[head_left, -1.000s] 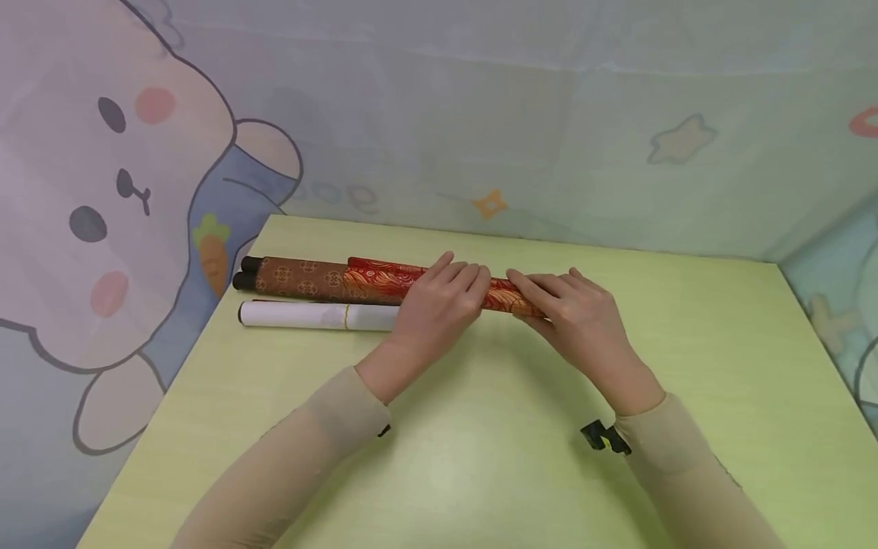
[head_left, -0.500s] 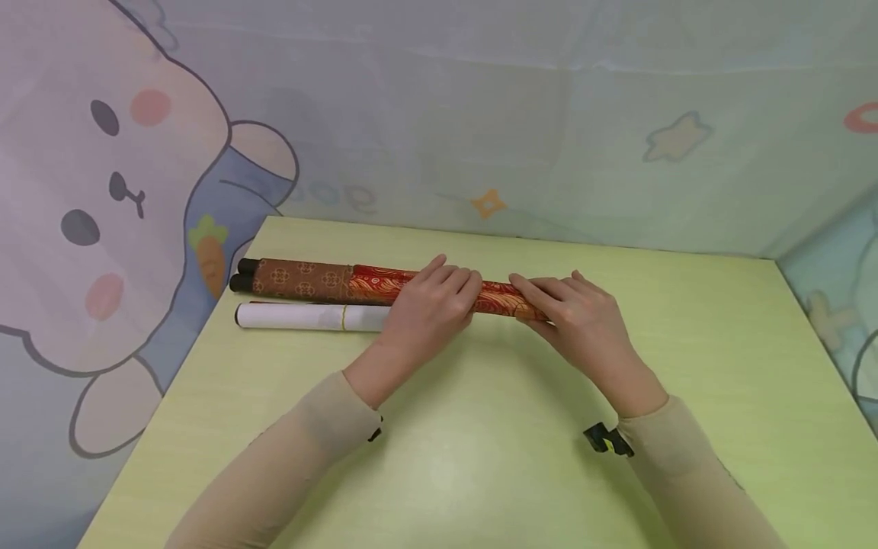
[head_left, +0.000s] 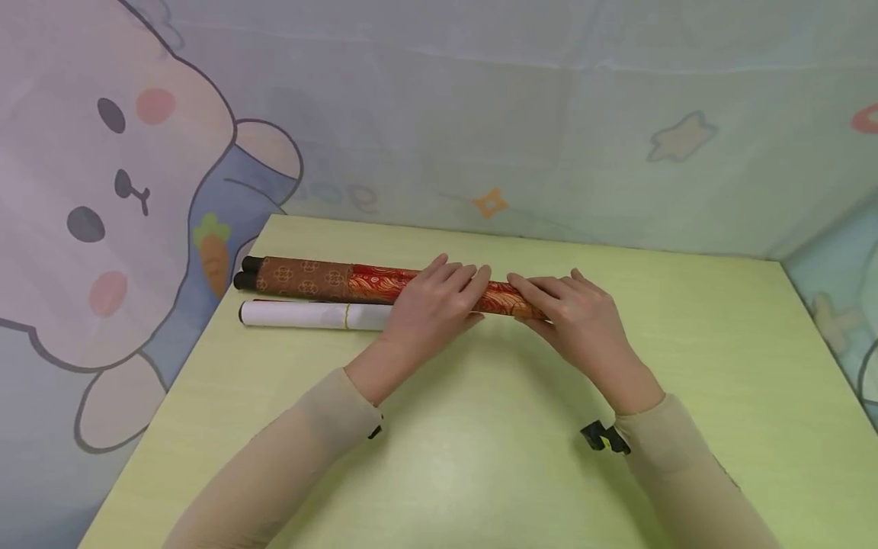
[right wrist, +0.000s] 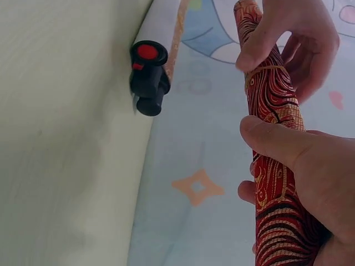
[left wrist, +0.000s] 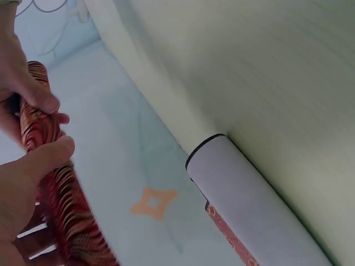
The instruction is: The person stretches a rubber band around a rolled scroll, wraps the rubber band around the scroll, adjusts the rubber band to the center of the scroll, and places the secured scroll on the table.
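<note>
Both hands hold a red-and-gold brocade roll [head_left: 377, 281] level at the back of the table. My left hand [head_left: 430, 303] curls round its middle, the thumb showing under the near side. My right hand [head_left: 581, 314] grips the roll's right end between thumb and fingers. Seen from the right wrist, a thin gold band [right wrist: 266, 68] circles the roll near the left thumb. Brown patterned scrolls [head_left: 302, 279] with black end knobs [head_left: 247, 273] lie side by side, partly behind the roll. Nearer is a white scroll [head_left: 302, 315] with a yellow band, its right part hidden by my left hand.
The pale yellow-green table [head_left: 439, 473] ends at a back edge just behind the scrolls. A printed curtain [head_left: 480, 114] hangs beyond it. In the right wrist view, black end caps [right wrist: 147, 77], one with a red disc, finish the scrolls.
The roll's left end has turned and dropped slightly toward the brown scrolls. My left hand has shifted a little left, and its thumb now shows below the roll. The right hand stays nearly still.
</note>
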Demonstrator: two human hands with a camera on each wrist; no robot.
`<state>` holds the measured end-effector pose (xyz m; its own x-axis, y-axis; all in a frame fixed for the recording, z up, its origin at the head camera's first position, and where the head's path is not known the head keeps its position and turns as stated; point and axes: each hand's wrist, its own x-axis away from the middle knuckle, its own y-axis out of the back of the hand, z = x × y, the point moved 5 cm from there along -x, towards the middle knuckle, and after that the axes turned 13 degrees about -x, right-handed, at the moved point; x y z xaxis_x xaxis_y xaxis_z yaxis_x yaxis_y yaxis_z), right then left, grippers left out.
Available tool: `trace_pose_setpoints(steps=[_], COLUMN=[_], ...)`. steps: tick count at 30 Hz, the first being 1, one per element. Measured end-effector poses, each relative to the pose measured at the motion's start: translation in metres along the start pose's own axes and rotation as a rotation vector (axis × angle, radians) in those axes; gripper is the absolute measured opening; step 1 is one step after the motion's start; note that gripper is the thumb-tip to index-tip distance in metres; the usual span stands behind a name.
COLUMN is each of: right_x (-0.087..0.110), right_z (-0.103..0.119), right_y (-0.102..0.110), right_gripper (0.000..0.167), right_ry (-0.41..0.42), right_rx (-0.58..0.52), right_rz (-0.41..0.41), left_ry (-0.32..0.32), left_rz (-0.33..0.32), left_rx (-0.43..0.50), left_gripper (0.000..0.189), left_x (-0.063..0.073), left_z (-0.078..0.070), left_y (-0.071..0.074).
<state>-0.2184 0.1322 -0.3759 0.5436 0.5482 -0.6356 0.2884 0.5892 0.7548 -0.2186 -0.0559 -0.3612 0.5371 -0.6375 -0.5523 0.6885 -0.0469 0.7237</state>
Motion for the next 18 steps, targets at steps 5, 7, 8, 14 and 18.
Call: trace_pose_setpoints(steps=[5,7,8,14,18], right_x=[0.005,0.007,0.008,0.013,0.017], right_z=[-0.003,-0.003,-0.002,0.003,0.006], right_y=[-0.001,-0.002,-0.003,-0.009,-0.015], right_gripper=[0.061,0.062,0.062,0.065,0.07], right_ry=[0.008,0.014,0.017,0.021,-0.012], right_rx=[0.012,0.018,0.02,0.052,0.041], right_rz=[0.015,0.025,0.031,0.097,0.169], left_ry=[0.018,0.018,0.015,0.015,0.013], left_rz=[0.081,0.088,0.087,0.074,0.117], left_rx=[0.051,0.07,0.079,0.113,0.113], left_gripper=[0.037,0.027,0.023,0.019,0.021], left_x=[0.006,0.009,0.01,0.018,0.025], left_z=[0.004,0.004,0.004,0.001,0.0], left_y=[-0.002,-0.002,-0.003,-0.004,-0.005])
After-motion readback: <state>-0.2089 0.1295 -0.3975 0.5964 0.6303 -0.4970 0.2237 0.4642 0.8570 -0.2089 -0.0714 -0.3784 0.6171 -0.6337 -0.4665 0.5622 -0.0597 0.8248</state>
